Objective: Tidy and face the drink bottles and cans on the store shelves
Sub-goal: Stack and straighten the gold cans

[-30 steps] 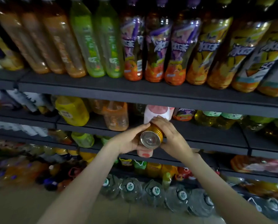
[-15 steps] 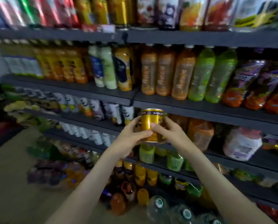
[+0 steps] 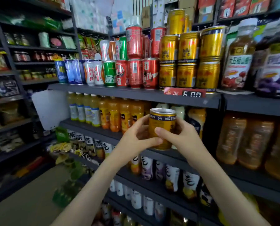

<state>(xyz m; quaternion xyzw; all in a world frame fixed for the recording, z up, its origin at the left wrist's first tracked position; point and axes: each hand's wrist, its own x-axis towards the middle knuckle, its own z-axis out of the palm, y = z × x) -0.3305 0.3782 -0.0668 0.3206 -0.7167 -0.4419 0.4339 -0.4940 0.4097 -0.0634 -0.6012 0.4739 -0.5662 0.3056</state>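
Gold can: held upright between both hands, in front of the second shelf down and below the shelf that carries the matching cans. Whether its base touches the shelf edge beneath cannot be told.
Left hand: wrapped round the can's left side, with the thumb laid across the lower front.
Right hand: wrapped round the can's right side, with the thumb pressed on the front just above the left thumb.
Stacked gold cans: set in two tiers on the upper shelf, with more seen higher behind.
Red cans: stacked just left of the gold ones, labels turned different ways.
Green can: placed beside the red cans, on their left.
Blue cans: lined up at the shelf's left end.
Price tag: clipped to the shelf edge under the gold stack.
Orange drink bottles: ranged in a row behind and left of the held can.
Large amber bottles: stood on the right, blurred.
White-labelled bottles: lined along the shelf below the hands.
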